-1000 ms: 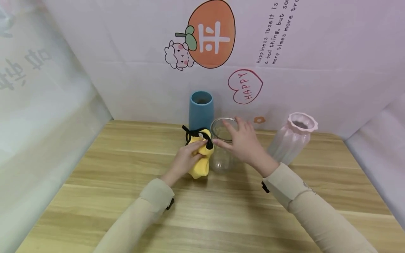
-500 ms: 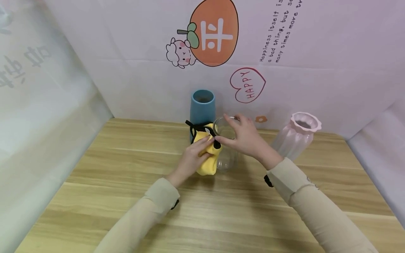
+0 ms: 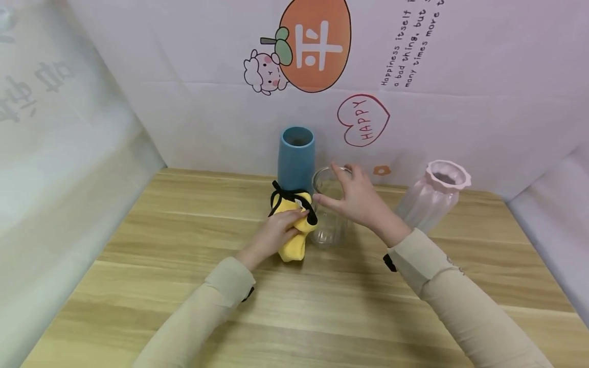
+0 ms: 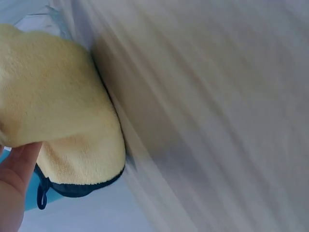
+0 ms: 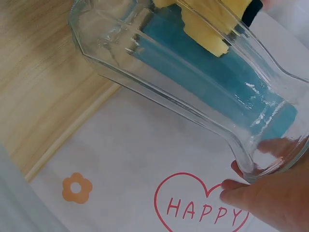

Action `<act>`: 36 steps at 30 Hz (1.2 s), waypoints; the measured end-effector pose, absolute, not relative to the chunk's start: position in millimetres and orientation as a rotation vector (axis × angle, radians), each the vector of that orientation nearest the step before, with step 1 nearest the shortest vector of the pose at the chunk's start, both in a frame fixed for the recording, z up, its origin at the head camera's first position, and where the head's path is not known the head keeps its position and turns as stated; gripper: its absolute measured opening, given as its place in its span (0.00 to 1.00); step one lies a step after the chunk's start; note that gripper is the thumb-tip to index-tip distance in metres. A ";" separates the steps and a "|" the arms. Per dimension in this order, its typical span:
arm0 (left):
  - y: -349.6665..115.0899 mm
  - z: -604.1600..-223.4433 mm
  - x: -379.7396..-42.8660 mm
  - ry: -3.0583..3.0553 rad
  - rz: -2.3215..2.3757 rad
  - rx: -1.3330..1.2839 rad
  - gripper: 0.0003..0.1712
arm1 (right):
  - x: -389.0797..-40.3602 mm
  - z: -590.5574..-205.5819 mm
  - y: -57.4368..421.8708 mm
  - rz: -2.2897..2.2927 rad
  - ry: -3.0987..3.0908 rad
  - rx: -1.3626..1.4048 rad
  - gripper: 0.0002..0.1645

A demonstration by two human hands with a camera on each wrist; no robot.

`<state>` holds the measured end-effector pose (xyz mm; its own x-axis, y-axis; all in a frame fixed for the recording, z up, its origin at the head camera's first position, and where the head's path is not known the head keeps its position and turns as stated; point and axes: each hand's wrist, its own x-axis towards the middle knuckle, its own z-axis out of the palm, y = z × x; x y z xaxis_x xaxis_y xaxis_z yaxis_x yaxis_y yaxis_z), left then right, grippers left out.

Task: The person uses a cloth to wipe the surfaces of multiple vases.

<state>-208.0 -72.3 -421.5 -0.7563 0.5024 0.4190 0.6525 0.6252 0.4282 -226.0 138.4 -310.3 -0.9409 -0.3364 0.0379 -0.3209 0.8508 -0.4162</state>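
A yellow cloth (image 3: 292,249) with black edging and a black loop is bunched in my left hand (image 3: 269,236), fingers pressed into its folds. The cloth is up against the left side of a clear glass vase (image 3: 327,232), which stands upright. My right hand (image 3: 361,200) holds the vase at its rim, thumb on the near left side and fingers over the far side. In the right wrist view, the fingers (image 5: 258,195) curl at the vase's mouth, and the cloth (image 5: 207,31) shows through the glass. The left wrist view shows the cloth (image 4: 58,96) hiding most of the left hand.
Behind the cloth stands a blue vase (image 3: 295,166), close to the printed back sheet (image 3: 207,122). A pink fluted vase (image 3: 428,202) stands to the right, near the right forearm. All are on a wood-grain table (image 3: 299,317).
The cloth moved right and up against the glass vase, then back left and down a little with my left hand. My right hand keeps its hold at the rim.
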 end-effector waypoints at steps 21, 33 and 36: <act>-42.8 -408.6 -200.8 -2.392 -1.217 -0.730 0.33 | -239.4 -316.6 152.9 -0.665 2.977 -0.736 0.52; -44.8 -419.5 -202.0 -2.497 -1.050 -0.771 0.35 | -237.4 -318.1 149.8 -0.685 3.045 -0.716 0.52; -47.4 -422.3 -202.2 -2.464 -1.071 -0.768 0.33 | -236.3 -319.8 147.8 -0.684 3.060 -0.705 0.52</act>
